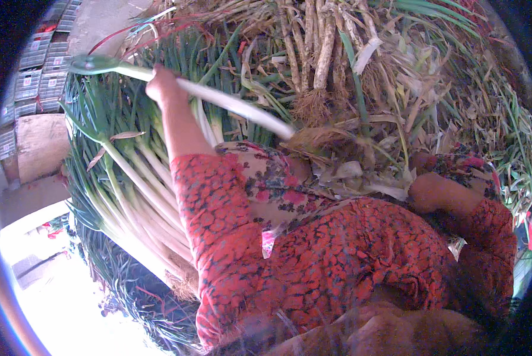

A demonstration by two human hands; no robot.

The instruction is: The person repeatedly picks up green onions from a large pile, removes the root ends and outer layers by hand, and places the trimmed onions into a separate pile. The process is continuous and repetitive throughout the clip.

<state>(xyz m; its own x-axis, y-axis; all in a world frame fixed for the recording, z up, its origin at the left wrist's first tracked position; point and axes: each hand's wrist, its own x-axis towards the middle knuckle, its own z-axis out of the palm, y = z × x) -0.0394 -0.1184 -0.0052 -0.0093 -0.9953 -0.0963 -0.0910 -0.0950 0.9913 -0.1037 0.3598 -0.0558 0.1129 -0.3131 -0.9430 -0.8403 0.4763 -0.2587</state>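
Note:
At the upper left, my left hand (163, 84) is closed around a long green onion (239, 107). Its blurred green top points left, and its white stalk slants down to the right, towards a brown tuft of roots (321, 139). Beneath and beside my left forearm lies a thick pile of green onions (137, 178), white stalks and roots towards my body. My right hand (426, 191) is low at the right, in shade beside dry, peeled-looking leaves (382, 189); its fingers and anything in them cannot be made out.
Untrimmed-looking onions with dry, brownish stalks (324, 58) stand ahead. Loose leaves and husks (426, 89) cover the ground to the right. Stacked grey bundles (34, 80) and a tan board (43, 142) stand at the far left. More green onions (128, 276) lie at the lower left.

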